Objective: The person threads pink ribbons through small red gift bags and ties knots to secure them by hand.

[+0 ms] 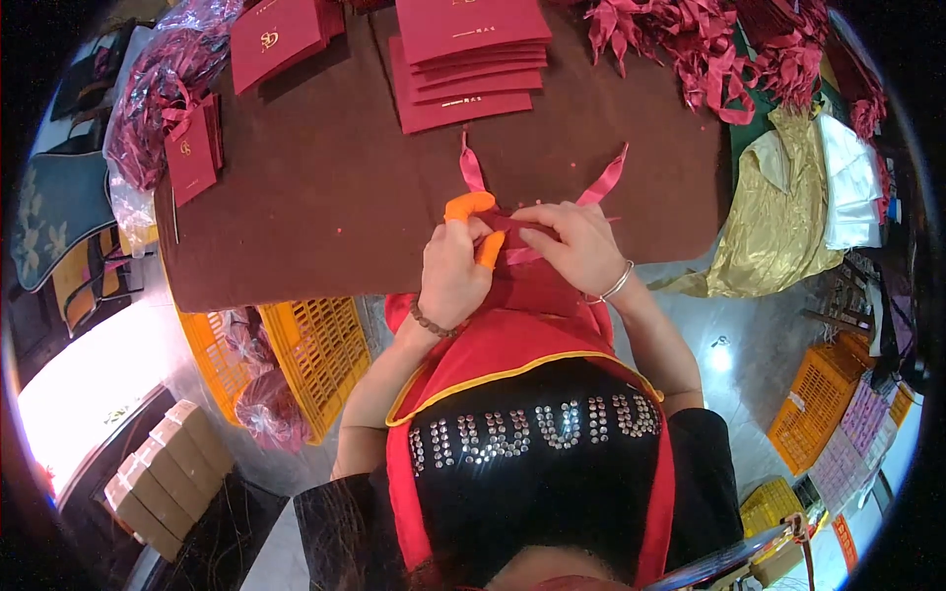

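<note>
At the near edge of the brown table [325, 212], my two hands meet over a small dark red paper bag [510, 236], mostly hidden by fingers. Two ends of a pink-red ribbon [604, 179] stick out beyond it, one up from the left hand, one toward the upper right. Orange finger cots cover the thumb and index finger of my left hand [448, 271], which pinches the bag's left side. My right hand [578, 246] is closed on its right side, fingertips close to the left thumb. A red apron [517, 335] lies beneath both wrists.
Flat red bags [473, 98] are stacked at the table's far middle, with more [281, 44] far left. A ribboned bag bundle [192, 158] stands left. Ribbons [680, 49] heap far right, beside a gold bag [783, 207] and white plastic bags [849, 182]. Orange crates [320, 345] stand below left.
</note>
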`<state>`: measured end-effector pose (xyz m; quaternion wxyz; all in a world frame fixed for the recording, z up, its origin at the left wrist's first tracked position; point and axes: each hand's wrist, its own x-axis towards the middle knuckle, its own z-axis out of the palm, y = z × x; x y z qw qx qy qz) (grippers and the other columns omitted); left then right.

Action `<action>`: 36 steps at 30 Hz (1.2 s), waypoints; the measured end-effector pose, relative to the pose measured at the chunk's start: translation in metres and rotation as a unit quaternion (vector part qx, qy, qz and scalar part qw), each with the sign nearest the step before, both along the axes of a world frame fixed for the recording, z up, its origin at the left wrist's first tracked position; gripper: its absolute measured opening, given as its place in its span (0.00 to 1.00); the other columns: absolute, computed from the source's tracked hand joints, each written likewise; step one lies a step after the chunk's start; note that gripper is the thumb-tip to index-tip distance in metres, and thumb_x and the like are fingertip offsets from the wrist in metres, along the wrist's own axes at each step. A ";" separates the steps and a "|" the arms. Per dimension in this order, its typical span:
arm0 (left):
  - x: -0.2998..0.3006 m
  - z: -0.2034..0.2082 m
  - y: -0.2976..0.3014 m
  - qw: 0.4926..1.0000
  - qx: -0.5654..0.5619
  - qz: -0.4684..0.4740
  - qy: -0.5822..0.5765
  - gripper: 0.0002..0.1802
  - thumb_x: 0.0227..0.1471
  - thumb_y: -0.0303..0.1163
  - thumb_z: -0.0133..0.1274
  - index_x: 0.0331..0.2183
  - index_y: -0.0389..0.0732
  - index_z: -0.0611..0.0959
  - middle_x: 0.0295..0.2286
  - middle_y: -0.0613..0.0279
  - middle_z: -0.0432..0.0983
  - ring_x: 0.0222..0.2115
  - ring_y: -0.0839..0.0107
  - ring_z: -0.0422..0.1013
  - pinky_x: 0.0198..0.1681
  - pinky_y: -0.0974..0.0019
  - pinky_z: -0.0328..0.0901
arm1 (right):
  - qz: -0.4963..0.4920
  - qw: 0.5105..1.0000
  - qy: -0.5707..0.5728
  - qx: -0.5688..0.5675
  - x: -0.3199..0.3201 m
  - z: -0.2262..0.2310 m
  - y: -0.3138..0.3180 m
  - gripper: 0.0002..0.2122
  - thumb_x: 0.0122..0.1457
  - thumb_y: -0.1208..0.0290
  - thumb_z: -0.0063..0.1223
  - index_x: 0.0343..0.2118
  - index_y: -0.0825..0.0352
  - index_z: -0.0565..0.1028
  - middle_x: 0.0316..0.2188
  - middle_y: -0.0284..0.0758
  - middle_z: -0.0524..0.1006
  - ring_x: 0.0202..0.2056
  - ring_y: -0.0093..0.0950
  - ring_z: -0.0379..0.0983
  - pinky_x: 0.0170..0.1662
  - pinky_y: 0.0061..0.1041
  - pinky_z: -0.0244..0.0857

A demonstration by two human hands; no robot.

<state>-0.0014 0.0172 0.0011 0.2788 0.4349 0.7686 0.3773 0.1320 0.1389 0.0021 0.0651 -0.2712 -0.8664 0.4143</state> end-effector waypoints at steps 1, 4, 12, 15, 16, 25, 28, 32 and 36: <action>-0.001 -0.001 -0.001 1.000 -0.001 0.000 0.000 0.14 0.44 0.23 0.53 0.35 0.34 0.69 0.26 0.56 0.73 0.27 0.56 0.69 0.30 0.58 0.64 | 0.000 1.000 0.000 -0.001 0.000 0.002 0.000 0.10 0.51 0.67 0.51 0.36 0.61 0.76 0.29 0.35 0.77 0.33 0.29 0.71 0.37 0.29 0.59; -0.004 -0.003 -0.003 1.000 0.000 0.001 -0.020 0.15 0.44 0.24 0.53 0.36 0.34 0.69 0.25 0.56 0.73 0.27 0.56 0.68 0.30 0.59 0.63 | 0.005 0.999 -0.024 -0.020 -0.001 0.006 0.001 0.10 0.51 0.67 0.51 0.36 0.61 0.76 0.28 0.35 0.77 0.31 0.29 0.71 0.36 0.29 0.58; -0.009 -0.009 -0.009 1.000 0.019 0.017 0.001 0.20 0.47 0.20 0.51 0.43 0.38 0.65 0.18 0.66 0.67 0.21 0.79 0.63 0.25 0.75 0.59 | -0.008 0.988 0.015 -0.154 0.002 -0.002 0.007 0.11 0.53 0.72 0.47 0.38 0.68 0.74 0.26 0.37 0.76 0.28 0.26 0.73 0.32 0.24 0.64; -0.007 -0.005 -0.007 0.999 0.030 0.021 -0.009 0.20 0.47 0.19 0.51 0.43 0.38 0.65 0.18 0.67 0.67 0.21 0.80 0.62 0.25 0.75 0.58 | -0.037 0.978 0.040 -0.203 0.002 -0.004 0.007 0.11 0.55 0.72 0.44 0.39 0.70 0.74 0.26 0.38 0.77 0.30 0.23 0.73 0.34 0.21 0.64; -0.007 -0.004 -0.007 0.999 0.029 0.021 -0.009 0.20 0.47 0.19 0.51 0.43 0.38 0.65 0.18 0.67 0.67 0.21 0.80 0.62 0.25 0.75 0.58 | -0.037 0.978 0.041 -0.203 0.002 -0.003 0.007 0.11 0.55 0.72 0.44 0.39 0.70 0.74 0.26 0.38 0.77 0.30 0.23 0.73 0.34 0.21 0.64; -0.008 -0.001 -0.008 0.996 0.020 0.022 -0.079 0.20 0.48 0.19 0.50 0.43 0.37 0.64 0.19 0.66 0.68 0.22 0.80 0.64 0.26 0.76 0.59 | -0.023 0.984 0.015 -0.178 0.000 0.001 0.008 0.12 0.56 0.72 0.43 0.40 0.70 0.73 0.25 0.37 0.76 0.27 0.21 0.72 0.33 0.21 0.63; -0.006 0.001 -0.006 0.996 0.010 0.034 -0.083 0.19 0.46 0.21 0.52 0.42 0.35 0.66 0.21 0.57 0.72 0.21 0.64 0.69 0.27 0.67 0.63 | -0.029 0.983 -0.001 -0.182 -0.001 0.004 0.007 0.11 0.54 0.71 0.46 0.39 0.69 0.74 0.23 0.39 0.76 0.27 0.23 0.72 0.31 0.21 0.63; -0.006 -0.001 -0.006 0.998 0.008 0.019 -0.065 0.20 0.46 0.20 0.51 0.43 0.37 0.65 0.21 0.61 0.71 0.23 0.72 0.67 0.27 0.70 0.62 | 0.002 0.997 0.014 -0.079 0.000 0.006 0.005 0.11 0.51 0.67 0.51 0.36 0.65 0.76 0.22 0.39 0.75 0.24 0.29 0.71 0.28 0.25 0.61; -0.006 0.000 -0.004 0.998 0.004 0.024 -0.066 0.20 0.44 0.23 0.53 0.42 0.36 0.67 0.21 0.58 0.72 0.25 0.61 0.68 0.29 0.63 0.62 | 0.008 0.997 0.003 -0.075 0.000 0.005 0.005 0.11 0.50 0.65 0.53 0.36 0.61 0.77 0.22 0.37 0.75 0.24 0.31 0.69 0.30 0.28 0.60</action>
